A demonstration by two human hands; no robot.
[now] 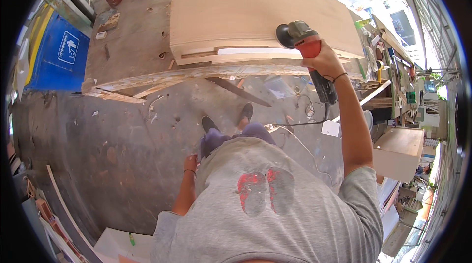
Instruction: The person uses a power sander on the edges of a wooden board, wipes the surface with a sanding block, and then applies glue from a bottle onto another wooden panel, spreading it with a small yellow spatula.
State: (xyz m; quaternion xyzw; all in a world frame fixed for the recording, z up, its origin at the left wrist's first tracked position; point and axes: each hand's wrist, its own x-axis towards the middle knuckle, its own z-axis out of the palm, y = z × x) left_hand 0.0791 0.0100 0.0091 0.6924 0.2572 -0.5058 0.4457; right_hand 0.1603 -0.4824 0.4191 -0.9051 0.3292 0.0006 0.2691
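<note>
In my right hand (324, 60) is an angle grinder (309, 45) with a red and black body and a dark round disc. My fingers wrap round its body, and its cord runs down from the rear end. The disc is at the front part of a large pale wooden cabinet (246, 9) lying on the workbench; whether it touches the wood I cannot tell. A narrow recess with a white strip (255, 51) shows along the cabinet's near side. My left hand (191, 162) hangs low beside my left thigh, away from the work, its fingers too small to make out.
The worn workbench (130, 61) has a rough front edge. A blue bin (59, 51) stands at the left. A saw (238, 91), a plastic bag (279, 87) and cords (307, 147) lie on the floor (123, 154). Cluttered shelving (388, 61) and a wooden box (398, 150) are at the right.
</note>
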